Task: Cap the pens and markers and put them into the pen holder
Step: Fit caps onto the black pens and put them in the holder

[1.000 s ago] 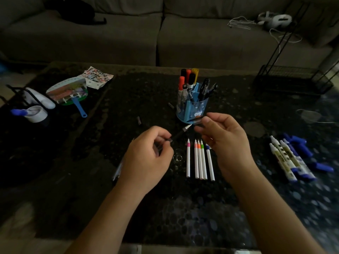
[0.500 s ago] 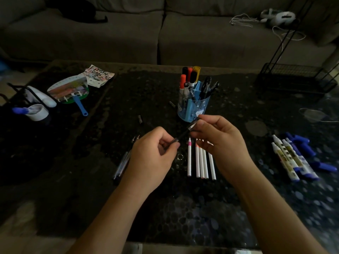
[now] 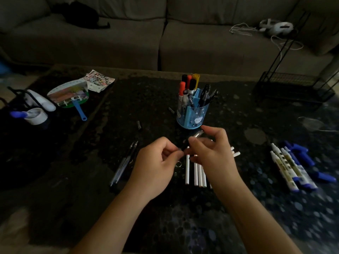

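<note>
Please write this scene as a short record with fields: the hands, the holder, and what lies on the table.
left hand: pinches the dark end of a pen
right hand: holds that pen's other end
pen holder: upright beyond the hands, partly filled
white pens: in a row, partly under the right hand
white markers: at the right, blue caps loose beside them
dark pens: left of the left hand
</note>
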